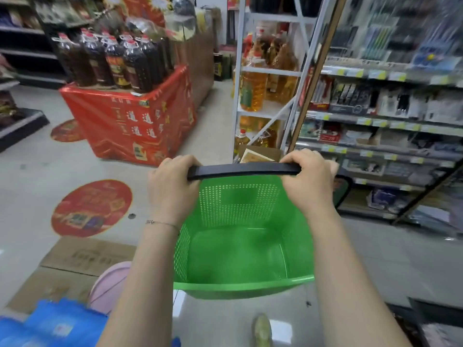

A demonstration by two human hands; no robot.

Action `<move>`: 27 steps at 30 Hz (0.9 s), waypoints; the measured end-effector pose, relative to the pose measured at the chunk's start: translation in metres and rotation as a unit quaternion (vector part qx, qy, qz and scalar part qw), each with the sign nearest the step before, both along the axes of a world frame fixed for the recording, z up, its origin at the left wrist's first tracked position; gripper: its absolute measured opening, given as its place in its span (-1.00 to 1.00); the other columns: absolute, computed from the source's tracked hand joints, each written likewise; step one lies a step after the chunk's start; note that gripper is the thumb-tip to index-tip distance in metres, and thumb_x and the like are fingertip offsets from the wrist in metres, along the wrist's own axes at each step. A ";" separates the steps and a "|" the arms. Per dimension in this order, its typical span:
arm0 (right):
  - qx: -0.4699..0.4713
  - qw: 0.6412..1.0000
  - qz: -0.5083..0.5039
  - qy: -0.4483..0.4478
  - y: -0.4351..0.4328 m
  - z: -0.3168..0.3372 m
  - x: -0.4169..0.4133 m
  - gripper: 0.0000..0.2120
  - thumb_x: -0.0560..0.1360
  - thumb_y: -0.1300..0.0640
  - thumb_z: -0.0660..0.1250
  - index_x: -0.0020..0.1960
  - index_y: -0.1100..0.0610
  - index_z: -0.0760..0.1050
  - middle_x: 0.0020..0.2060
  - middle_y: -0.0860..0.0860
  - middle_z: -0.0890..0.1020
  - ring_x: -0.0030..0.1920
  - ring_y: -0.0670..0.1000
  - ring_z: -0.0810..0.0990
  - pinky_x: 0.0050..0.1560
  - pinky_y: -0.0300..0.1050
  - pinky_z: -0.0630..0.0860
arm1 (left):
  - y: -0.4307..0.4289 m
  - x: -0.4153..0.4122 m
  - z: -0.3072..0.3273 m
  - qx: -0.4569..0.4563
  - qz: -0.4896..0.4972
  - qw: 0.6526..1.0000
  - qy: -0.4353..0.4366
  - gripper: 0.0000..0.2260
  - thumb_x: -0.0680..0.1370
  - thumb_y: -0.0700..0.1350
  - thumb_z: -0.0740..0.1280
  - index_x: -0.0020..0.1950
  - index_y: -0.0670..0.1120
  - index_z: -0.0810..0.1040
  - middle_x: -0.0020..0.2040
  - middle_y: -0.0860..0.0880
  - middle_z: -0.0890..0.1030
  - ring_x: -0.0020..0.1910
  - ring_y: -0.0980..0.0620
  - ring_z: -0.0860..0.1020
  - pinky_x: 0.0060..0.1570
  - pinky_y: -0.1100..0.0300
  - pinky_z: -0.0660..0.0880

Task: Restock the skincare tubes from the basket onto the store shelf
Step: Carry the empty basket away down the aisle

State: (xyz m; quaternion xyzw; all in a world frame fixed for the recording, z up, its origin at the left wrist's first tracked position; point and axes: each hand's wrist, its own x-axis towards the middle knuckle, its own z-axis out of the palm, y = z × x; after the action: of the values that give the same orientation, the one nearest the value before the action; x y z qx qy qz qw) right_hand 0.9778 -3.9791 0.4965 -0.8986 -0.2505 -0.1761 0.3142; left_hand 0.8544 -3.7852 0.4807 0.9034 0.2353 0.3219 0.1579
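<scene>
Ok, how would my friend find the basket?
Find the red display stand. In front of it, the left hand and right hand grip a black handle, with the basket under it. Its bright green walls dotted with holes set it apart.

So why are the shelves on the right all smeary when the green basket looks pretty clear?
In the head view, motion blur streaks the shelves on the right and the blue item at bottom left; the green basket, its black handle and the left hand and right hand gripping it look sharper; the wide lens leans the shelf posts.
</scene>
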 end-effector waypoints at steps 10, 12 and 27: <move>-0.037 0.994 0.106 0.000 0.138 -0.021 0.089 -0.80 0.33 0.26 0.35 -0.15 0.00 0.61 -0.22 -0.13 0.55 -0.03 -0.01 0.50 -0.13 -0.10 0.03 | 0.100 0.051 -0.020 -0.039 0.155 0.987 0.018 -0.87 0.43 -0.22 0.32 -0.16 0.03 0.52 -0.25 0.09 0.47 -0.15 -0.06 0.46 -0.12 0.09 0.16; -0.036 0.991 0.131 0.008 0.170 -0.020 0.111 -0.84 0.36 0.24 0.37 -0.16 0.00 0.60 -0.25 -0.14 0.52 -0.04 0.00 0.50 -0.10 -0.10 0.06 | 0.127 0.066 -0.021 -0.050 0.173 0.983 0.028 -0.87 0.44 -0.22 0.32 -0.15 0.02 0.52 -0.25 0.10 0.45 -0.17 -0.03 0.41 -0.11 0.10 0.16; -0.024 0.971 0.238 0.010 0.372 -0.028 0.228 -0.80 0.33 0.27 0.35 -0.17 0.00 0.59 -0.24 -0.11 0.53 -0.04 0.04 0.50 -0.15 -0.11 0.01 | 0.290 0.156 -0.026 -0.071 0.267 0.961 -0.012 -0.83 0.42 -0.25 0.35 -0.20 0.03 0.53 -0.28 0.13 0.44 -0.20 0.05 0.36 -0.14 0.10 0.16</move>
State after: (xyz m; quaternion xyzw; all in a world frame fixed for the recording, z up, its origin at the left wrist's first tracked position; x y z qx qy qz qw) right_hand 1.2063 -3.6075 0.4685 -0.8222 -0.4579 -0.0815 0.3281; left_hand 1.0104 -3.4947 0.4551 0.7903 0.4881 0.3459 0.1325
